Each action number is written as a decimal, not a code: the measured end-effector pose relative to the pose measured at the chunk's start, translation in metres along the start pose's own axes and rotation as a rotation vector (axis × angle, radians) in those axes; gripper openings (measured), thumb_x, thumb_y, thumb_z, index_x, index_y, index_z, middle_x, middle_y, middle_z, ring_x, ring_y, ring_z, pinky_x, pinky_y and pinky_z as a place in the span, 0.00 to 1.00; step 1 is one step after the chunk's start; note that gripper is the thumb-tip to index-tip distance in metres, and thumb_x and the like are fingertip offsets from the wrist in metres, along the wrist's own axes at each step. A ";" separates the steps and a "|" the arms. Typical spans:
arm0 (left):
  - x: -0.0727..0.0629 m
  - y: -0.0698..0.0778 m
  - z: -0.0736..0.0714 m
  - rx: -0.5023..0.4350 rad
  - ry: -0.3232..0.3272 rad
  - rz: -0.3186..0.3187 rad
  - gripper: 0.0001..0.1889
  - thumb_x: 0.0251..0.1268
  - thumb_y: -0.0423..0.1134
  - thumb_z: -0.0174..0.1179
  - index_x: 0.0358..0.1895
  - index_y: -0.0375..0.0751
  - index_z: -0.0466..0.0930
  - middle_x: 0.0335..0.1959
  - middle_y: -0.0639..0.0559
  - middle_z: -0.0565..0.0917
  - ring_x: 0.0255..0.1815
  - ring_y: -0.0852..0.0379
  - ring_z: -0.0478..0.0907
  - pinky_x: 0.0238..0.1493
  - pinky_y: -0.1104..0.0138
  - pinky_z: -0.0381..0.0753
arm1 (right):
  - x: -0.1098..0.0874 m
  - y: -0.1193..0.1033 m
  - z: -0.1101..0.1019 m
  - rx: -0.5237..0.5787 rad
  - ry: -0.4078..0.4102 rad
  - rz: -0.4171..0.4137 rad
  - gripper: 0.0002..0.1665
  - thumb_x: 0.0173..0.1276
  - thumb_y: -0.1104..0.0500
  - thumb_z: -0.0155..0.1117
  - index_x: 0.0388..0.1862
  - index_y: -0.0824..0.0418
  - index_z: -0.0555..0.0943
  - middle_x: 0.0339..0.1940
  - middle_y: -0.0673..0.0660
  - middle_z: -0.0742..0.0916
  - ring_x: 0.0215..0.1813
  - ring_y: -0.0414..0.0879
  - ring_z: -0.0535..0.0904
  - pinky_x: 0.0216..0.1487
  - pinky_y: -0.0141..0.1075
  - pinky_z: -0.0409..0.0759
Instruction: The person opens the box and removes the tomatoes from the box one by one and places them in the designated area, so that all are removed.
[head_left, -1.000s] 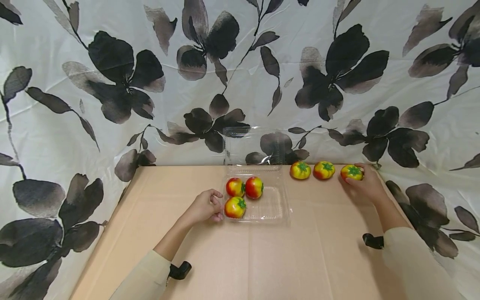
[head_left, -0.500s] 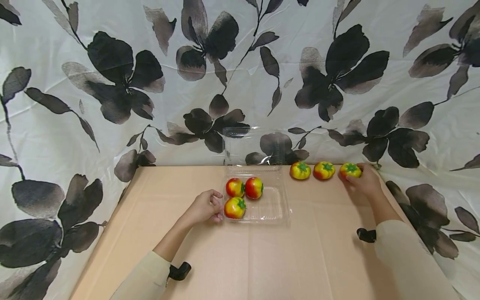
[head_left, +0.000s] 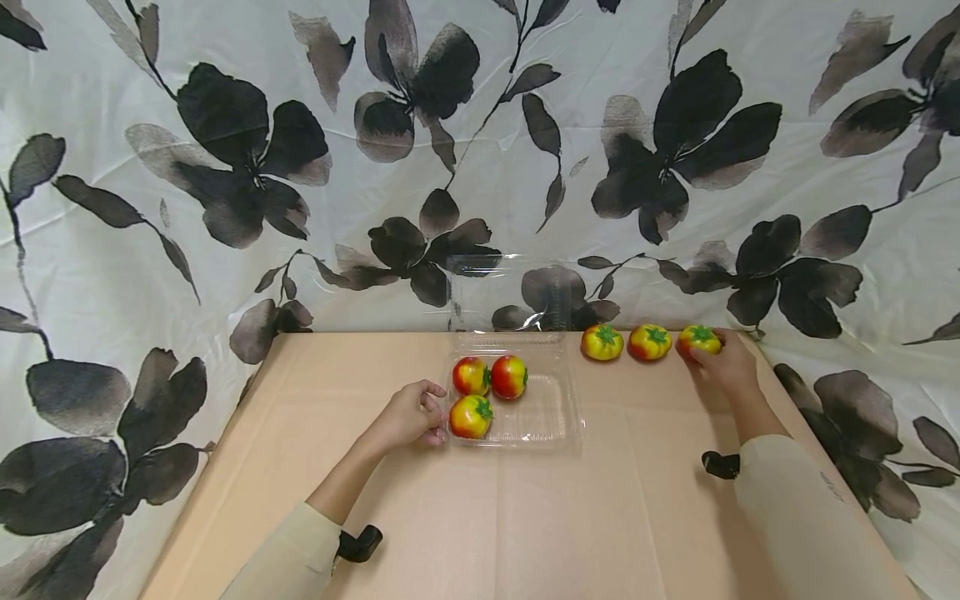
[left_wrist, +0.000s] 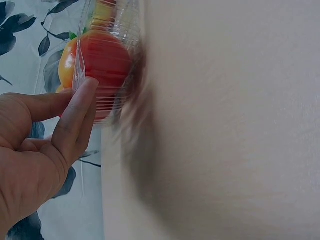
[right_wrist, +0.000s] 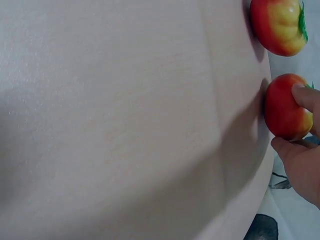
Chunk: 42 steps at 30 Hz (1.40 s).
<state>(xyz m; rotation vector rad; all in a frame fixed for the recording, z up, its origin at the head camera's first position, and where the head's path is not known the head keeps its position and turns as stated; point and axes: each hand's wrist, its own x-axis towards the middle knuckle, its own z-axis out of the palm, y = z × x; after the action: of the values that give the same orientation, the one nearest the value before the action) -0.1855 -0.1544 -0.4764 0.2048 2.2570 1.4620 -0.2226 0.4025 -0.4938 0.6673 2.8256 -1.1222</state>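
Observation:
In the head view a clear plastic clamshell container [head_left: 536, 417] lies with its lid [head_left: 510, 292] raised at the back. Inside its left half sit a red-yellow tomato [head_left: 470, 376], a second tomato [head_left: 509, 377] and a third tomato [head_left: 471, 417]. My left hand [head_left: 408, 414] pinches the container's left rim between thumb and fingers, as the left wrist view shows at the container wall [left_wrist: 117, 65]. At the far right, my right hand [head_left: 731, 367] grips another tomato [head_left: 697, 340] by its sides, thumb and fingers around it, near the table's back edge.
Two more tomatoes stand along the back edge: one tomato [head_left: 602, 342] just right of the container and one tomato [head_left: 649, 342] beside the held one. Behind the pale tan table [head_left: 570, 525] hangs a white cloth [head_left: 555, 50] with dark flowers.
My right hand and its tomato have shifted slightly left, toward the neighbouring tomato, and the right forearm has swung left. The left hand and the container have stayed put.

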 end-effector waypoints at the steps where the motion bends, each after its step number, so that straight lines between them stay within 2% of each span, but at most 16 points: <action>1: 0.000 0.000 0.000 0.000 0.001 -0.002 0.20 0.67 0.21 0.57 0.62 0.23 0.70 0.31 0.40 0.83 0.21 0.54 0.85 0.26 0.60 0.91 | 0.001 0.000 0.000 0.004 -0.003 0.000 0.42 0.81 0.54 0.55 0.80 0.74 0.50 0.77 0.79 0.63 0.76 0.76 0.60 0.79 0.65 0.61; 11: -0.001 0.003 0.000 -0.004 -0.001 -0.005 0.19 0.68 0.21 0.56 0.62 0.23 0.70 0.32 0.40 0.83 0.21 0.54 0.85 0.28 0.59 0.91 | 0.002 0.000 0.001 0.009 -0.013 0.009 0.44 0.81 0.52 0.55 0.83 0.70 0.47 0.80 0.78 0.60 0.78 0.75 0.57 0.80 0.65 0.59; 23: 0.002 0.002 0.001 -0.024 0.005 -0.015 0.20 0.67 0.21 0.57 0.62 0.24 0.70 0.31 0.41 0.82 0.21 0.53 0.85 0.27 0.59 0.91 | 0.003 0.003 0.006 0.004 -0.043 -0.035 0.49 0.81 0.51 0.56 0.84 0.68 0.40 0.80 0.79 0.57 0.78 0.77 0.55 0.80 0.69 0.54; 33: 0.002 0.002 0.002 -0.022 0.005 -0.024 0.20 0.67 0.21 0.58 0.62 0.25 0.71 0.31 0.41 0.82 0.21 0.54 0.85 0.29 0.56 0.92 | 0.003 0.005 0.004 -0.008 -0.044 -0.056 0.51 0.79 0.50 0.58 0.84 0.68 0.40 0.79 0.80 0.58 0.77 0.78 0.56 0.79 0.69 0.56; 42: 0.001 0.003 0.003 -0.009 0.013 -0.023 0.20 0.67 0.21 0.56 0.61 0.24 0.71 0.31 0.41 0.82 0.20 0.54 0.85 0.29 0.56 0.92 | 0.003 0.006 0.004 -0.011 -0.065 -0.044 0.52 0.79 0.51 0.58 0.84 0.68 0.38 0.80 0.80 0.56 0.77 0.79 0.54 0.79 0.70 0.55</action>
<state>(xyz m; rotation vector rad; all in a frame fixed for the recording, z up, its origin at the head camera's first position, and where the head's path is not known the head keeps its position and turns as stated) -0.1852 -0.1508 -0.4752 0.1667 2.2551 1.4649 -0.2236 0.4050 -0.5018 0.5604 2.8033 -1.1122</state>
